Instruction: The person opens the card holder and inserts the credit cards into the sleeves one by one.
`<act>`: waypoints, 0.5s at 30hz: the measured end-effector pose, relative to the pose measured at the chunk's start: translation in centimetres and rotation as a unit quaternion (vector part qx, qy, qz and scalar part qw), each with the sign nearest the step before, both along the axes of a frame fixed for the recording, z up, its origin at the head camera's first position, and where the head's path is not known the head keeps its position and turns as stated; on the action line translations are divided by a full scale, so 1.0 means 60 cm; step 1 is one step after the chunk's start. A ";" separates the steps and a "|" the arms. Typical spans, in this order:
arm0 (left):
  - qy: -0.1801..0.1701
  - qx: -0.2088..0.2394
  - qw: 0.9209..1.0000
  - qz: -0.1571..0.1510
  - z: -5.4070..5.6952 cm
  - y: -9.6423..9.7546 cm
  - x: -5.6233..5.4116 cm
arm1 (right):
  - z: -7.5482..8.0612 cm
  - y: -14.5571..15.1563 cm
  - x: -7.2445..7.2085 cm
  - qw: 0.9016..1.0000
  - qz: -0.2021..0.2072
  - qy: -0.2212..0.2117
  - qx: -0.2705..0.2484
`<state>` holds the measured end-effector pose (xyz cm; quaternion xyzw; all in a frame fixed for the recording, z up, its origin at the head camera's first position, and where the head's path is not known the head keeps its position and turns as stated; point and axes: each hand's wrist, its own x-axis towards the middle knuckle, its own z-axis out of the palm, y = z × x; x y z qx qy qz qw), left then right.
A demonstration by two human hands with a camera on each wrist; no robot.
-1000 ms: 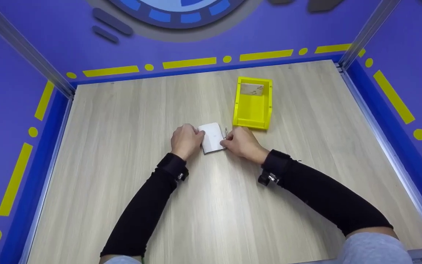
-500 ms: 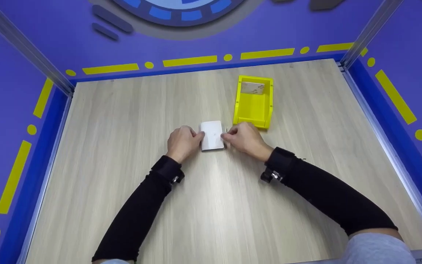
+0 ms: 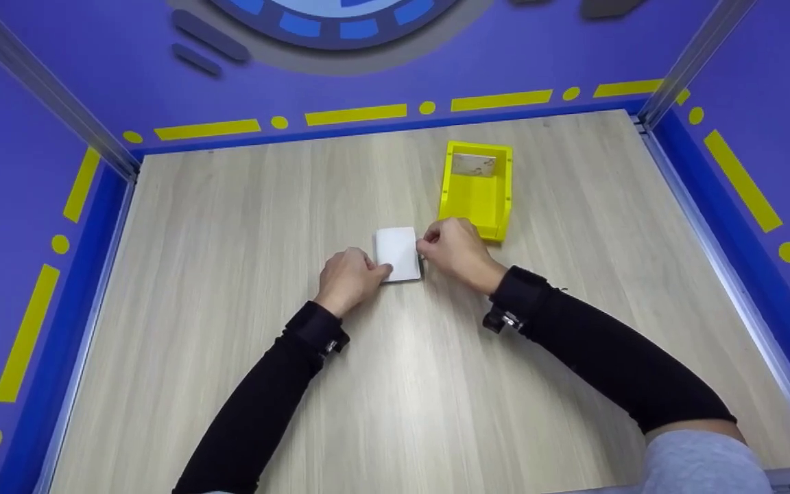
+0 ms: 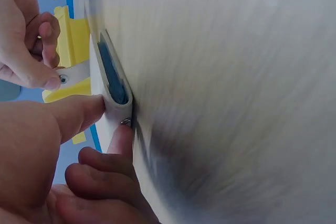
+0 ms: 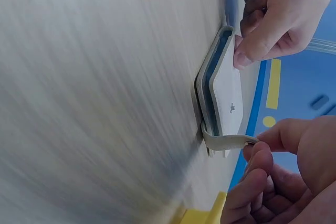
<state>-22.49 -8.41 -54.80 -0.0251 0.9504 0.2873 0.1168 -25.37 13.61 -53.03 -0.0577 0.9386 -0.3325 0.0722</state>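
A small white wallet (image 3: 398, 248), folded closed, lies on the table in front of the person. In the right wrist view its blue inside shows along the edge, and a metal snap stud (image 5: 232, 108) sits on the cover. The left hand (image 3: 351, 280) holds the near left corner, thumb on the cover and index finger against the folded spine. Between thumb and index finger the right hand (image 3: 458, 248) pinches the end of the wallet's narrow strap (image 5: 224, 141), raised off the right side. A snap button (image 4: 64, 79) shows on that strap in the left wrist view.
A yellow open bin (image 3: 474, 199) stands just behind the right hand, a patterned card (image 3: 474, 165) leaning inside its far wall. Purple panels (image 3: 340, 96) with yellow marks border the wooden table (image 3: 244, 206) at the back and sides.
The wallet has turned slightly to lie straighter. The left hand has slid down to its near corner, and the right hand has moved farther from the person, toward the bin.
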 end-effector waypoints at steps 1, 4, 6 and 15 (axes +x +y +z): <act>0.001 -0.001 1.000 0.000 -0.002 0.000 0.000 | 0.000 -0.002 0.000 1.000 0.003 0.001 0.002; 0.003 -0.001 1.000 -0.001 -0.005 0.000 0.000 | 0.002 -0.011 -0.001 1.000 0.015 0.004 0.016; 0.005 0.000 1.000 -0.003 -0.005 -0.001 0.000 | 0.005 -0.019 -0.001 0.999 0.026 0.007 0.031; 0.018 0.000 1.000 -0.017 -0.005 -0.002 -0.004 | 0.000 -0.059 -0.003 0.981 0.095 0.093 0.144</act>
